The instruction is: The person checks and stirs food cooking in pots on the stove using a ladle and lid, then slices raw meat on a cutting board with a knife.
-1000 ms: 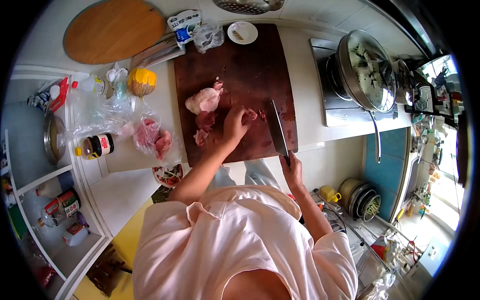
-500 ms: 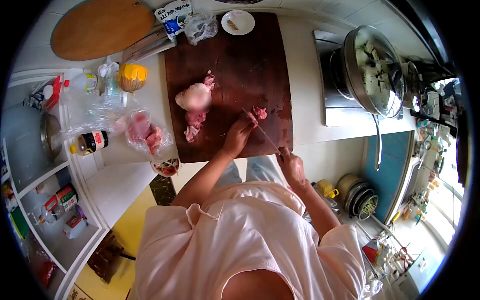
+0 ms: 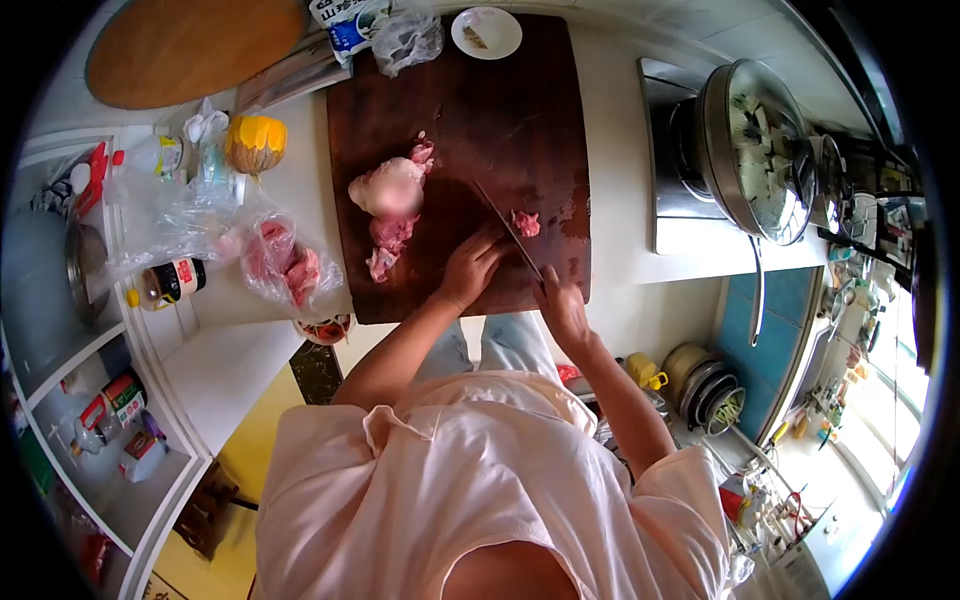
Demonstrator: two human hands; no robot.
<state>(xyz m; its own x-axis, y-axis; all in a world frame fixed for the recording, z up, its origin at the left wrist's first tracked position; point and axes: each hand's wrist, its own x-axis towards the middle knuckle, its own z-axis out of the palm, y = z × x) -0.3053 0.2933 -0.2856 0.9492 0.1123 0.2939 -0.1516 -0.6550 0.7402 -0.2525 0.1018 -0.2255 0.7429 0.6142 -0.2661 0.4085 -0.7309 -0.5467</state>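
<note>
My right hand [image 3: 564, 308] is closed round the handle of a knife [image 3: 507, 223], whose thin dark blade slants up and left over the dark wooden cutting board [image 3: 480, 120]. Left of the blade, my left hand [image 3: 473, 265] rests low over the board with its fingers stretched towards the knife; no meat shows in it. Just right of the blade lies a small heap of red meat [image 3: 525, 223]. A bigger piece of meat [image 3: 393, 232], with a pale fatty part partly blurred, lies on the board's left side.
A plastic bag of raw meat [image 3: 302, 275] lies left of the board, near a cut pumpkin [image 3: 257, 145] and a dark sauce bottle [image 3: 172, 284]. A small white plate [image 3: 487, 33] sits at the back. On the right, a lidded pan [image 3: 765, 150] stands on the stove.
The knife has shifted slightly and now stands left of the small meat heap. My left fingers have drawn back from that meat, down and left. My right hand has moved a little left and up.
</note>
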